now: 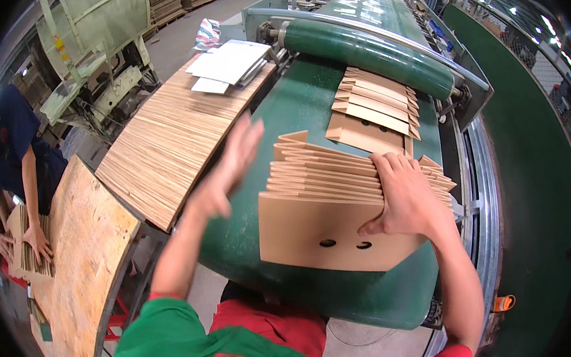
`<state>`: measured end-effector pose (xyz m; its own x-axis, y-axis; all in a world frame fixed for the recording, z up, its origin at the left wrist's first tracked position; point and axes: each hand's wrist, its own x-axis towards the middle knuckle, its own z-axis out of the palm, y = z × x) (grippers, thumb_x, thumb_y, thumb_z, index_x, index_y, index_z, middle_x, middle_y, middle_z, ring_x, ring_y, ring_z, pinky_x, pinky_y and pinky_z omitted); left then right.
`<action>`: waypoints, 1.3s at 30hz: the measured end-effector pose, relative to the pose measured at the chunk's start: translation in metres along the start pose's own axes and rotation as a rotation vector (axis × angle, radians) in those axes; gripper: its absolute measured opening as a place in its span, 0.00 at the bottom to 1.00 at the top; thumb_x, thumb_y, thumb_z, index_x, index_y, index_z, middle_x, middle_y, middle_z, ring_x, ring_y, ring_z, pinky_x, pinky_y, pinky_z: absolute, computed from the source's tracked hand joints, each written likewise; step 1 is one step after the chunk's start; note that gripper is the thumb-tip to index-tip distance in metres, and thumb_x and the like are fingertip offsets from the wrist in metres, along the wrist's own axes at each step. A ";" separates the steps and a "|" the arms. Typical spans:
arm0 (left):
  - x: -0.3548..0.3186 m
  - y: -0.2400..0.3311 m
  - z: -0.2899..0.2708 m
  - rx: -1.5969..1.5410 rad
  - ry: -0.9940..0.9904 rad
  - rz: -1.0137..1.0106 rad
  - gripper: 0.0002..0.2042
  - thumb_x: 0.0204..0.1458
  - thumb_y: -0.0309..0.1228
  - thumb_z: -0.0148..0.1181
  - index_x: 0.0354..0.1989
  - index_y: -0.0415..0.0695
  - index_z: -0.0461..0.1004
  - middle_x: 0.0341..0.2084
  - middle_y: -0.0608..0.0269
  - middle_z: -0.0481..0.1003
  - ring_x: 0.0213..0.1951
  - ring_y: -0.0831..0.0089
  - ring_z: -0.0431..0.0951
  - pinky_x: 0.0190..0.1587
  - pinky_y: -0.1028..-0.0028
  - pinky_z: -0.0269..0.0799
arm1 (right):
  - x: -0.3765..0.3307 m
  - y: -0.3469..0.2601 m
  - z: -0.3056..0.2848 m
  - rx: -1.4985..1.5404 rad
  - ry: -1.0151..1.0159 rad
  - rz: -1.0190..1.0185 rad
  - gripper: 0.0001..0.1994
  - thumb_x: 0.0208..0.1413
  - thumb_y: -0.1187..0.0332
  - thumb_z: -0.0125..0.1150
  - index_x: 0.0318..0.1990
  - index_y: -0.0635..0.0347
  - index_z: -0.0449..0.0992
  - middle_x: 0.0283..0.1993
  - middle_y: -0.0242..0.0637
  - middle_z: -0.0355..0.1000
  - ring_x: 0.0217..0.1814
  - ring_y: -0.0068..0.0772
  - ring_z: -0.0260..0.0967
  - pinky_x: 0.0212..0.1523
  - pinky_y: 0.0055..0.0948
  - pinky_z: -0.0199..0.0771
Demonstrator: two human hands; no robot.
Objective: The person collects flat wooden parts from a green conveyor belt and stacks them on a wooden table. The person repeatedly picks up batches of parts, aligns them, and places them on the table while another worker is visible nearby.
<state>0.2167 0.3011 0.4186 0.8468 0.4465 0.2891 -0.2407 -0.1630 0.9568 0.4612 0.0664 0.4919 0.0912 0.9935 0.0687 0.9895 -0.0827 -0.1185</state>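
A bunch of folded brown cardboard boxes (295, 226) stands pressed together on the near end of the green conveyor belt (383, 304). Two dark oval holes show in the front panel. My right hand (405, 198) grips the right side of the bunch, fingers over the top edges and thumb on the front panel. My left hand (229, 164) is raised left of the bunch, apart from it, with nothing in it; motion blurs it, but its fingers look stretched out. Farther up the belt, more folded boxes (371, 111) overlap in a row below the green roller (369, 54).
Left of the belt lies a long row of tightly packed cardboard (168, 129), with white sheets (227, 63) on its far end. A wooden board (82, 243) slants nearer left. Beside it another person's hands (39, 243) hold folded cardboard. A metal rail (486, 228) runs along the right.
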 end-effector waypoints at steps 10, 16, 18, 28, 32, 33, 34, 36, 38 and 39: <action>-0.011 -0.057 0.021 0.630 -0.193 0.328 0.61 0.29 0.37 0.88 0.73 0.34 0.54 0.62 0.50 0.70 0.64 0.60 0.72 0.70 0.62 0.65 | -0.012 0.007 0.002 0.061 -0.001 -0.060 0.37 0.35 0.58 0.83 0.53 0.65 0.74 0.46 0.45 0.74 0.55 0.48 0.72 0.57 0.44 0.70; -0.004 -0.067 0.034 0.242 0.033 0.142 0.54 0.33 0.33 0.86 0.72 0.33 0.60 0.62 0.51 0.69 0.63 0.61 0.73 0.68 0.64 0.67 | -0.040 -0.001 -0.005 -0.247 0.172 0.075 0.55 0.38 0.45 0.83 0.74 0.54 0.63 0.73 0.49 0.62 0.82 0.58 0.48 0.80 0.60 0.43; -0.004 -0.069 0.024 0.325 -0.049 0.095 0.55 0.33 0.33 0.86 0.72 0.33 0.59 0.62 0.51 0.69 0.63 0.61 0.72 0.68 0.65 0.66 | -0.065 0.017 -0.017 -0.233 0.057 0.289 0.67 0.32 0.38 0.85 0.81 0.51 0.53 0.83 0.54 0.49 0.87 0.63 0.35 0.83 0.65 0.32; -0.035 -0.062 0.028 0.037 -0.044 -0.165 0.60 0.35 0.30 0.86 0.77 0.36 0.49 0.65 0.52 0.70 0.66 0.63 0.72 0.69 0.62 0.69 | -0.114 0.140 0.100 1.149 0.280 0.160 0.85 0.23 0.41 0.88 0.83 0.66 0.28 0.87 0.48 0.36 0.88 0.40 0.35 0.84 0.40 0.37; -0.048 -0.073 0.020 0.054 -0.022 -0.188 0.62 0.36 0.32 0.88 0.78 0.38 0.47 0.66 0.54 0.69 0.67 0.62 0.70 0.69 0.60 0.68 | -0.100 0.136 0.147 1.612 0.414 0.300 0.74 0.27 0.48 0.87 0.81 0.68 0.44 0.81 0.50 0.53 0.82 0.44 0.51 0.79 0.42 0.53; -0.051 -0.076 0.017 0.183 -0.062 -0.130 0.63 0.35 0.33 0.88 0.78 0.38 0.47 0.66 0.53 0.69 0.68 0.61 0.69 0.70 0.59 0.67 | -0.099 0.137 0.153 1.673 0.411 0.330 0.71 0.27 0.49 0.86 0.80 0.69 0.48 0.79 0.49 0.57 0.81 0.44 0.55 0.77 0.42 0.58; -0.052 -0.078 0.013 0.248 -0.113 -0.113 0.64 0.34 0.34 0.89 0.78 0.38 0.47 0.65 0.53 0.69 0.68 0.61 0.69 0.70 0.59 0.66 | -0.100 0.138 0.157 1.668 0.391 0.301 0.69 0.28 0.50 0.86 0.79 0.69 0.52 0.77 0.49 0.61 0.78 0.44 0.59 0.75 0.42 0.61; -0.054 -0.077 0.010 0.377 -0.211 -0.068 0.65 0.33 0.36 0.90 0.78 0.36 0.47 0.64 0.52 0.69 0.69 0.60 0.67 0.71 0.58 0.63 | -0.103 0.140 0.163 1.662 0.339 0.252 0.63 0.30 0.51 0.85 0.76 0.69 0.58 0.72 0.48 0.67 0.74 0.44 0.65 0.71 0.42 0.67; -0.056 -0.069 0.016 0.317 -0.149 -0.182 0.63 0.34 0.35 0.89 0.77 0.35 0.47 0.64 0.51 0.69 0.68 0.60 0.67 0.71 0.59 0.63 | -0.108 0.141 0.165 1.615 0.341 0.331 0.62 0.29 0.51 0.86 0.74 0.71 0.60 0.69 0.47 0.70 0.71 0.44 0.68 0.70 0.42 0.69; -0.057 -0.063 0.021 0.343 -0.096 -0.170 0.62 0.35 0.35 0.89 0.77 0.35 0.48 0.64 0.51 0.69 0.68 0.60 0.68 0.71 0.59 0.63 | -0.111 0.139 0.165 1.584 0.374 0.344 0.62 0.30 0.51 0.86 0.74 0.71 0.61 0.69 0.46 0.71 0.71 0.44 0.68 0.70 0.43 0.69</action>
<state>0.1938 0.2674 0.3411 0.9055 0.4104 0.1080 0.0649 -0.3855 0.9204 0.5699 -0.0426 0.3044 0.5179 0.8552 0.0181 -0.1461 0.1093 -0.9832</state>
